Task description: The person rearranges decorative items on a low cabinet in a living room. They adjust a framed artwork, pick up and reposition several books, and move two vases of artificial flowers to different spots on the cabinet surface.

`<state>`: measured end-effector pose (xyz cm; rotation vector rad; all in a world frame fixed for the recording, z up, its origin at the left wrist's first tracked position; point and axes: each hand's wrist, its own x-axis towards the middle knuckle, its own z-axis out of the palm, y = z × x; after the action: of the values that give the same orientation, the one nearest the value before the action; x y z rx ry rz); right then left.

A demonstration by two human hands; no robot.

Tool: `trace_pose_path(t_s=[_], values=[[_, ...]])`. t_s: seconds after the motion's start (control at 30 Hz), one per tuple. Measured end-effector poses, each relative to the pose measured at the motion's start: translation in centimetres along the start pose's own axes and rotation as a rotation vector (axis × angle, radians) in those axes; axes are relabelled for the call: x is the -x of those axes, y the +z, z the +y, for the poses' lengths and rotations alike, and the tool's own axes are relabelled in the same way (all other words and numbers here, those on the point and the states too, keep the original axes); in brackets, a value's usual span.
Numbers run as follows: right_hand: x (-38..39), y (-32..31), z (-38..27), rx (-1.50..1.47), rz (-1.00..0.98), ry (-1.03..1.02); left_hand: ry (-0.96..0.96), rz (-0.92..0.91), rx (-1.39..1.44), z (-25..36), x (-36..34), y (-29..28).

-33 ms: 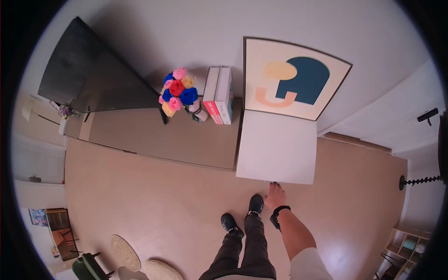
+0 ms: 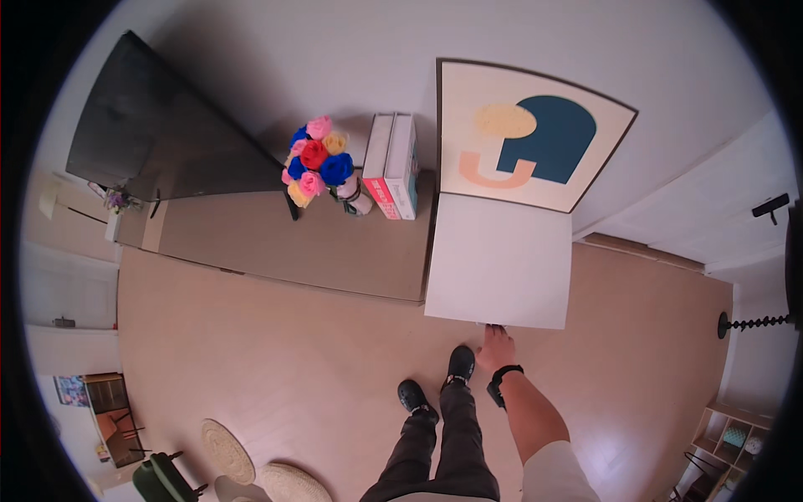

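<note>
Right hand (image 2: 498, 345), a dark band at its wrist, reaches the front edge of a white cabinet (image 2: 498, 259) at a small dark handle; the fingertips are hidden, so its grip cannot be told. The left hand is out of view. One framed picture (image 2: 529, 138), blue, peach and yellow shapes, leans behind. Two upright books (image 2: 393, 166) and one multicoloured bouquet (image 2: 316, 161) stand on the low sideboard (image 2: 284, 243).

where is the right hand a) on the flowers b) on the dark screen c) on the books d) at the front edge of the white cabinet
d: the right hand reaches to the front edge of the white cabinet, by a small dark handle there, well apart from the flowers and books.
</note>
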<state>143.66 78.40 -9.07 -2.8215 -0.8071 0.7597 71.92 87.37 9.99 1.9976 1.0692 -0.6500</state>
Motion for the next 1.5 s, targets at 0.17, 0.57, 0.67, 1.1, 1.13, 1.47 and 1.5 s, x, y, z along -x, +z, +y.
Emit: trace_pose_path(t_s=[0.17,0.57,0.67,1.1,1.13,1.47,1.5], values=[[-3.5,-0.6,1.4,0.078,-0.183,-0.045,-0.238,-0.079,0.210,4.4,-1.4,-1.5],[-3.6,-0.7,0.8,-0.078,-0.148,0.009,-0.689,-0.007,0.764,12.1,-5.8,-6.1],[-3.7,-0.6,1.2,-0.091,-0.187,0.038,-0.709,-0.041,0.757,11.8,-5.8,-6.6],[-4.2,-4.7,0.2,-0.233,-0.431,0.104,-0.658,-0.011,0.816,11.1,-6.5,-6.5],[-4.1,-5.0,-0.1,-0.228,-0.428,0.108,-0.644,-0.010,0.822,10.9,-6.3,-6.5],[-3.2,-1.7,-0.7,-0.126,-0.068,0.100,-0.648,-0.006,0.768,10.5,-5.8,-6.1],[-3.1,-1.2,-0.6,-0.105,-0.014,0.106,-0.646,-0.008,0.768,10.5,-5.8,-6.1]])
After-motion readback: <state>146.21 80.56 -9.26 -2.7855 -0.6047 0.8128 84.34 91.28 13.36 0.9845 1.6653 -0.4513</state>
